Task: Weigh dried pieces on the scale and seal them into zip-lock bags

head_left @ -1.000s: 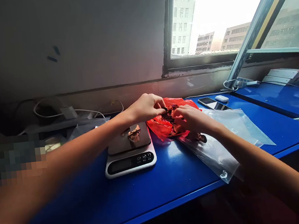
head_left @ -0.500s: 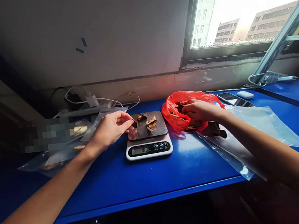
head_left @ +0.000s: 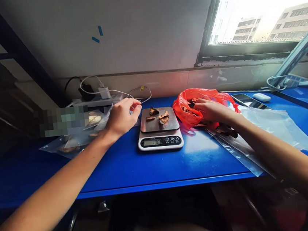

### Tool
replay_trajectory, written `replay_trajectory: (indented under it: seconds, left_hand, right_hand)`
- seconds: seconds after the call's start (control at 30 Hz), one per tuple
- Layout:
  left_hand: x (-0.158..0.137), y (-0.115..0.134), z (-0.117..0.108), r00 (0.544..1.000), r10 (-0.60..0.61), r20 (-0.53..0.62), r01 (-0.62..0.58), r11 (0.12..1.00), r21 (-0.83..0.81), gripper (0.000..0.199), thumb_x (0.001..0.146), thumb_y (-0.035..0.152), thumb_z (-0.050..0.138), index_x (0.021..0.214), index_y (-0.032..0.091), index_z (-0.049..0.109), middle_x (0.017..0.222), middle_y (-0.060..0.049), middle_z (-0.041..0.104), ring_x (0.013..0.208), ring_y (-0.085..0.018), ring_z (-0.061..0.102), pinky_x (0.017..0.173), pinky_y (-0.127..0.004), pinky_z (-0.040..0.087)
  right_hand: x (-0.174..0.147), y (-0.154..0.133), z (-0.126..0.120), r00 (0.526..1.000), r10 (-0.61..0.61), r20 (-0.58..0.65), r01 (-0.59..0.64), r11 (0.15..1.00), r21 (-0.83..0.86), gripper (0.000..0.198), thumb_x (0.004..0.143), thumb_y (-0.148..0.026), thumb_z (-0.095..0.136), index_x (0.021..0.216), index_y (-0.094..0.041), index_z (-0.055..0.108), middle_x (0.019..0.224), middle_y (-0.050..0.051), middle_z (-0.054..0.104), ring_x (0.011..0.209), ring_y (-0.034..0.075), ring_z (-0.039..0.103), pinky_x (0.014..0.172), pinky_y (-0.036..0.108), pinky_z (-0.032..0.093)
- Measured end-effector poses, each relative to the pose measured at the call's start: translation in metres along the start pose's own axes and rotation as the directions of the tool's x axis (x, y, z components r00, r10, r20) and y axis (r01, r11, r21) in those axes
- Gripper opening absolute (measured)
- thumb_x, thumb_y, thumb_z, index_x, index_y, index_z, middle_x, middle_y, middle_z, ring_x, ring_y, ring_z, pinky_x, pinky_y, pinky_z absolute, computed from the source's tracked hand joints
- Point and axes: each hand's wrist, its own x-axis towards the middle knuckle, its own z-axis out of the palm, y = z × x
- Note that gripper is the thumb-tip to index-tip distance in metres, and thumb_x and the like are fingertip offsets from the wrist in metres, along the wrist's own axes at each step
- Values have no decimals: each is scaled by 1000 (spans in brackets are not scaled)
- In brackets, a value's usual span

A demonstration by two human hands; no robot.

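Observation:
A white kitchen scale (head_left: pixel 160 141) stands on the blue table, its display lit. Three dried brown pieces (head_left: pixel 164 119), curled and rough, lie on its metal plate. Just left of the plate hovers my left hand (head_left: pixel 122 118), thumb and forefinger slightly apart with nothing visible between them. On the right, my right hand (head_left: pixel 211 111) reaches into a red plastic bag (head_left: pixel 188 117) of similar brown pieces. Its fingertips are hidden among them, so I cannot see whether they grip one. More dark pieces (head_left: pixel 227 130) lie beneath that wrist, beside the bag.
Clear plastic bags (head_left: pixel 276 128) lie flat at the right, with a phone (head_left: pixel 251 101) and a white rounded case (head_left: pixel 260 97) behind. Filled clear bags (head_left: pixel 71 140) rest at the left. A charger (head_left: pixel 103 91) and white cable run along the wall.
My left hand has let go of a brown piece, now lying on the scale plate, and drawn up off it. My right hand remains in the red bag. The view has shifted.

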Motion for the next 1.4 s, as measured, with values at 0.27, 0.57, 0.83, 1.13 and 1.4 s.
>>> replay_trajectory:
  seconds: [0.27, 0.57, 0.83, 1.13, 1.4]
  left_hand:
    - [-3, -30, -4, 993, -94, 76, 94, 996, 14, 27, 83, 35, 50, 91, 18, 69, 92, -6, 74, 77, -20, 64, 75, -29, 49]
    - [-7, -31, 1, 989, -23, 147, 23, 1000, 5, 27, 86, 35, 50, 91, 17, 70, 89, -5, 74, 73, -18, 63, 71, -28, 46]
    - [-10, -24, 1, 978, 13, 207, -10, 1000, -17, 26, 85, 31, 50, 90, 16, 71, 82, -4, 72, 66, -16, 60, 67, -27, 45]
    - [-13, -14, -1, 967, 67, 247, -62, 998, -28, 25, 84, 28, 49, 91, 17, 70, 83, -4, 72, 70, -16, 61, 69, -27, 45]
    - [-15, -7, -1, 958, 121, 258, -110, 992, -54, 19, 84, 26, 52, 87, 18, 68, 82, -3, 69, 73, -16, 61, 72, -29, 46]
  right_hand:
    - [1, 7, 6, 985, 112, -133, -98, 989, 109, 7, 78, -12, 46, 79, -19, 49, 85, 9, 63, 72, 17, 54, 63, 28, 38]
    - [-20, -3, -12, 943, 192, -270, -106, 948, 301, 10, 91, -23, 35, 92, -21, 45, 74, 5, 64, 60, 15, 54, 58, 26, 39]
    - [-19, -22, -19, 849, 305, -431, -215, 945, 246, 27, 90, -26, 39, 114, -18, 47, 65, 2, 54, 56, 17, 48, 58, 29, 34]
    - [-15, -11, -7, 867, 243, -434, -187, 968, 168, 35, 83, -14, 39, 112, -16, 58, 108, 17, 61, 93, 25, 60, 79, 38, 49]
    - [-11, -12, 4, 921, 151, -358, -88, 979, 186, 38, 86, -14, 39, 114, -16, 64, 109, 12, 66, 93, 23, 63, 80, 36, 51]
